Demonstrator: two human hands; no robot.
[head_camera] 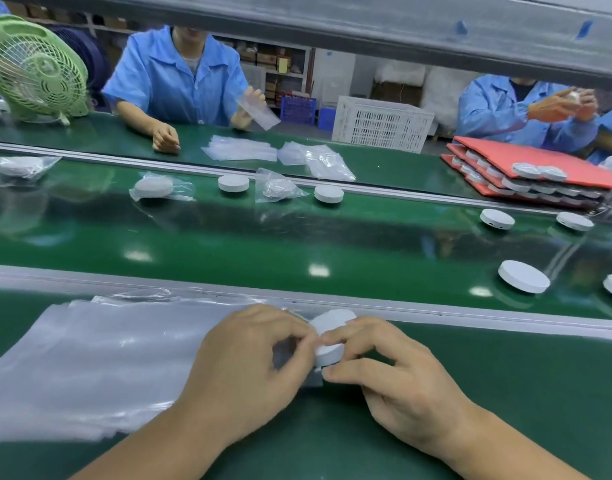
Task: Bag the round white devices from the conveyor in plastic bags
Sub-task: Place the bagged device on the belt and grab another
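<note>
No text, label, brand or number can be read here. The yellow sheet (283, 65) and cardboard boxes (265, 58) on the far shelves (290, 75) are too blurred to tell.

Bright overhead light is throwing white spots of glare on the glossy green belt (297, 244) and streaks on the pile of plastic (107, 358). Soft shadows are lying under the left hand (249, 372) and right hand (401, 379). The bag (313, 379) and device (332, 327) they are pinching are blurring slightly. The rail (470, 316) is bowing; far shelves (280, 64) are looking soft.
</note>
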